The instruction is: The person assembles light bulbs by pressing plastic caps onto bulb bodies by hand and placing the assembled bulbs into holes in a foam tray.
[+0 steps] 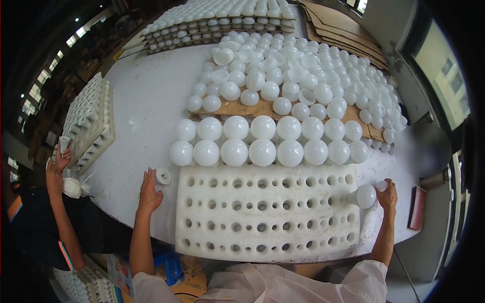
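My left hand (149, 192) lies at the table's left-middle, fingers stretched and thumb apart, holding nothing. Beside its fingertips is a small round white disc (162, 175) with dark spots. On the right, my right hand (388, 196) has its fingers closed on a small white rounded piece (382, 185), whose kind is partly hidden. Against that hand, a white light bulb (366, 196) lies sideways, its narrow end pointing left over the foam tray's edge. The white foam tray (268, 194) with rows of round holes sits between my hands. Two rows of white globes (262, 152) line its far side.
Many loose white domes (283, 76) cover cardboard beyond the globes. Layered stacks of domes (217, 20) stand farther back, beside cardboard sheets (343, 30). At left, a co-worker's hand (54, 174) holds a white cone-shaped part near foam trays (96, 121). A red block (416, 208) sits at the right edge.
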The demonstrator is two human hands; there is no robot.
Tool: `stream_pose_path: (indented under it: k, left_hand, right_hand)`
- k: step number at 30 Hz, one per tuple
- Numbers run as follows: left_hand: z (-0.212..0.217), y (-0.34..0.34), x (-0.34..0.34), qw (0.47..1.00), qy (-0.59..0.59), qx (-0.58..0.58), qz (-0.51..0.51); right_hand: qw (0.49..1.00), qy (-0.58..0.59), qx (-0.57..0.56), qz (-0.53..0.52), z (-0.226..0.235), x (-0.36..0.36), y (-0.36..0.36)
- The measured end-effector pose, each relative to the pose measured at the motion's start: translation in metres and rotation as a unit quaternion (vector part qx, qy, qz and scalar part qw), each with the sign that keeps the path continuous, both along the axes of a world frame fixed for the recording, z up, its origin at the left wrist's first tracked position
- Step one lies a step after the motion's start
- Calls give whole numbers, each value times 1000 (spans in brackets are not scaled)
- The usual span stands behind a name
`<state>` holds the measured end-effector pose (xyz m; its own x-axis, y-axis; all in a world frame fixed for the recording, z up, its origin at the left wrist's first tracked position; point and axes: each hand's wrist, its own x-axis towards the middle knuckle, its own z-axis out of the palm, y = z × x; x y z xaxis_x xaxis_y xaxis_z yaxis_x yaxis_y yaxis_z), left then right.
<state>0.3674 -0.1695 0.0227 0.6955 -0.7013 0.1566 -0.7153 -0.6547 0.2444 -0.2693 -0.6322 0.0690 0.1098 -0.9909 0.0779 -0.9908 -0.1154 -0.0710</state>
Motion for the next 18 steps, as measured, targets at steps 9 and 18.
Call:
stream_pose_path:
  k: [9, 18]
  left_hand:
    - [19, -23, 4, 968, 222, -81, 83]
    - [37, 23, -98, 642, 560, -518, -72]
  right_hand:
    - [717, -692, -61, 61, 40, -60, 72]
    - [816, -459, 247, 250, 98, 123, 212]
